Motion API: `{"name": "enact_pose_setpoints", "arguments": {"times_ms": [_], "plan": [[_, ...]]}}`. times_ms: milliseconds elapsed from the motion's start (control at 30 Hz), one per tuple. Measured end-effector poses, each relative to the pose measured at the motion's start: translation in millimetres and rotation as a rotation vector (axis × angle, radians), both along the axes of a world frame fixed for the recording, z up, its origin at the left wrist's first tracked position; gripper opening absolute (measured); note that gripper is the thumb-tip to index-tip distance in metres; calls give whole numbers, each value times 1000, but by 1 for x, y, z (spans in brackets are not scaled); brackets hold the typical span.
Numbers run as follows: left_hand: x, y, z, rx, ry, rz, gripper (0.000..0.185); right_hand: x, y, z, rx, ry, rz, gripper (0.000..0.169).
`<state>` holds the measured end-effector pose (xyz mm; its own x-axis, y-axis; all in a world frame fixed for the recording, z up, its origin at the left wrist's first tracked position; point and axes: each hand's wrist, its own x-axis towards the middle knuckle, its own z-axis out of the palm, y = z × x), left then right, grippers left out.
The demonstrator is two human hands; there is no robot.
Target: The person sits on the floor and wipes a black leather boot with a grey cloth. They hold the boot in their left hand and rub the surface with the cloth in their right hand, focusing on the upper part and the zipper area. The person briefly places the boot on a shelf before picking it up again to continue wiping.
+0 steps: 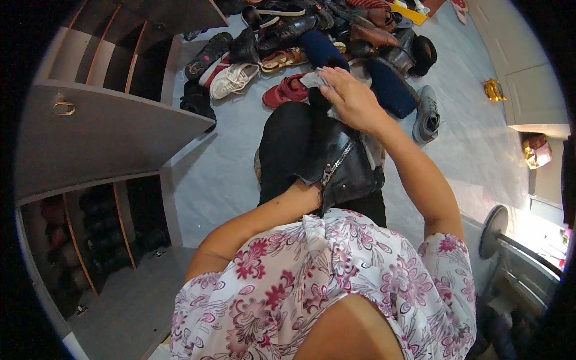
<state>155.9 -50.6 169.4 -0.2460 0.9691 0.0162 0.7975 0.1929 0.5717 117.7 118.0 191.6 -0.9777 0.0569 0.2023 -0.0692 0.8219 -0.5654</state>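
A black leather ankle boot with a silver zip lies across my lap, over my black trousers. My left hand goes into the boot's shaft; only the wrist shows, and the fingers are hidden inside. At the far end of the boot, my right hand presses a crumpled pale grey cloth against it. Just beyond the cloth, a red shoe rests on the floor. Dark blue slippers lie past my right hand.
A heap of mixed shoes covers the floor ahead. To the left, a grey cabinet has an open door and shelves. A grey sneaker lies right of the slippers. Farther right are white cabinets and a barbell.
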Motion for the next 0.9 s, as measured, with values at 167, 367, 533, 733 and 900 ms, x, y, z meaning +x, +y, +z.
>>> {"name": "enact_pose_setpoints", "arguments": {"times_ms": [167,367,533,733,900], "plan": [[0,-3,-2,-20,-11,14,43,14,3,2,-103,42,-12,40],[3,4,-6,-2,1,40,43,92,-8,10,-56,105,-53,47],[1,4,-9,-18,-8,44,42,135,-19,20,-50,16,-37,52],[-1,3,-9,-39,-13,61,42,95,-7,12,-45,62,6,44],[-2,-10,5,-118,-70,49,41,26,11,-8,-67,102,19,40]]}}
